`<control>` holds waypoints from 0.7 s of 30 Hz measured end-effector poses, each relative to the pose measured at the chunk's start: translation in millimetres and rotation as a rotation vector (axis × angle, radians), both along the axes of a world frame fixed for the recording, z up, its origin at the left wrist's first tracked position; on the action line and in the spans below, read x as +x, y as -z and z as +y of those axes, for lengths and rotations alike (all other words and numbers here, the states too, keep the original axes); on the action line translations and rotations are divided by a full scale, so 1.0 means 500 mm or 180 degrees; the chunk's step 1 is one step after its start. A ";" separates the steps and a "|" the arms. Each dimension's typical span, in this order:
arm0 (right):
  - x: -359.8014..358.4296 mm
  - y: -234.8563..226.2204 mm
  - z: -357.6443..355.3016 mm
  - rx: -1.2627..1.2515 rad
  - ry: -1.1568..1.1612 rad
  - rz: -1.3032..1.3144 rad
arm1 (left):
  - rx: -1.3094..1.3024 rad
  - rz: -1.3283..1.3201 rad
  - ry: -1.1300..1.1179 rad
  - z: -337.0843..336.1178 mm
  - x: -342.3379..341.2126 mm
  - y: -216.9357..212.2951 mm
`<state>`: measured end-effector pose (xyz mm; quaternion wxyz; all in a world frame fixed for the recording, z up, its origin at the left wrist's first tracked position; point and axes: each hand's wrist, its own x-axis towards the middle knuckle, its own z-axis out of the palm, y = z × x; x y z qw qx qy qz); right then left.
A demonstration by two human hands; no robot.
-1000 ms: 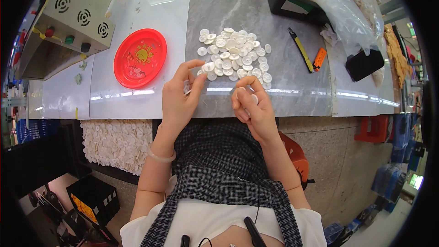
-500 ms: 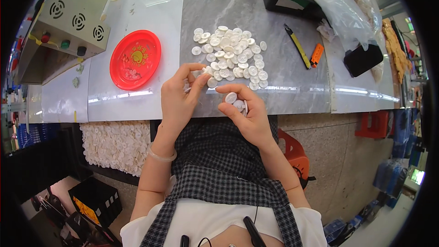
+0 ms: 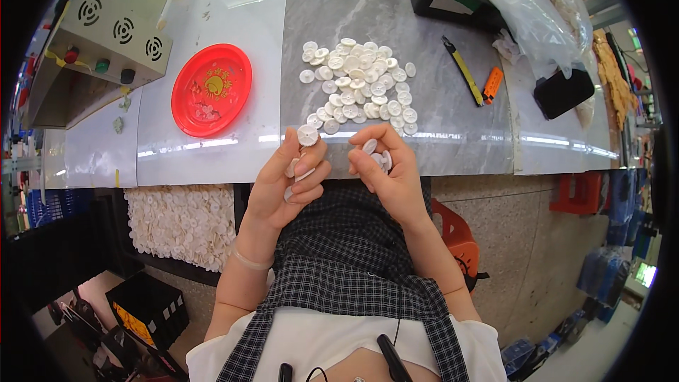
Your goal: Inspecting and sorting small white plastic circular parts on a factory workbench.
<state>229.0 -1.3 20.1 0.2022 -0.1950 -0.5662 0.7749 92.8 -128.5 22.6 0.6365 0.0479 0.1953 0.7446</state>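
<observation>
My left hand (image 3: 288, 185) is raised at the table's front edge, pinching one small white round disc (image 3: 308, 134) between thumb and fingertips, with more discs tucked in its fingers. My right hand (image 3: 389, 175) sits right beside it, cupped around a few more white discs (image 3: 375, 153). Just beyond both hands a loose pile of several white discs (image 3: 359, 85) lies on the grey marble tabletop (image 3: 438, 120).
A red round plate (image 3: 211, 90) lies left of the pile. A grey box with knobs (image 3: 99, 42) stands far left. A yellow-black utility knife (image 3: 462, 71) and an orange one (image 3: 492, 85) lie right, near a black object (image 3: 564, 92). A bin of white discs (image 3: 182, 223) sits below the table.
Both hands drew back from the pile toward the table's front edge. My right hand turned palm up with discs in it, and my left hand lifted a single disc.
</observation>
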 end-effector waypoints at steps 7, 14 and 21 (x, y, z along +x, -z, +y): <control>-0.001 0.011 0.010 -0.0624 0.0239 0.0241 | -0.0120 0.0675 -0.0077 0.000 0.006 0.001; -0.002 0.007 0.027 -0.0650 0.0146 0.0302 | -0.0074 0.0475 -0.0039 -0.004 0.005 0.005; -0.049 0.016 0.047 0.2955 0.1119 -0.0448 | -0.0052 0.0325 0.0004 -0.009 0.009 0.003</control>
